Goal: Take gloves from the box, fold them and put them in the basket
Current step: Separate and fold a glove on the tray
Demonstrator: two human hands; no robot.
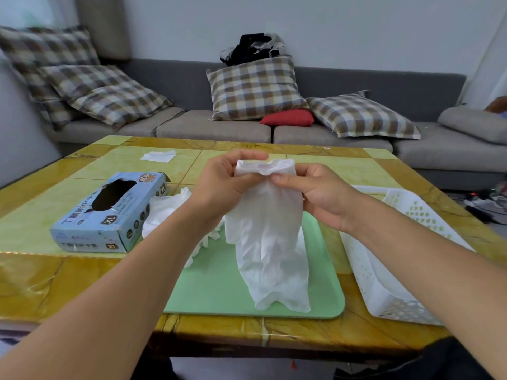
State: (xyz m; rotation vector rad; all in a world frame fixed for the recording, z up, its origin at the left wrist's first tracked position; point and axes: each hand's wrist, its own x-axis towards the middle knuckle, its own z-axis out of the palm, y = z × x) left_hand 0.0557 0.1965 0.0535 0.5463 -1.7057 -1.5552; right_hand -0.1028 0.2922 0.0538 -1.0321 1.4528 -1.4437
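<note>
Above the green tray, both hands are holding one white glove up by its cuff: left hand pinching the cuff's left edge, right hand pinching the right. Glove fingers are hanging down, tips brushing the tray; probably letting it drape flat before folding. More gloves are lying at 9 o'clock from the held one, partly behind the left forearm. Glove box is sitting further out at 9 o'clock, opening up. White basket is waiting at 3 o'clock, within easy reach for the drop; can't tell its contents.
</note>
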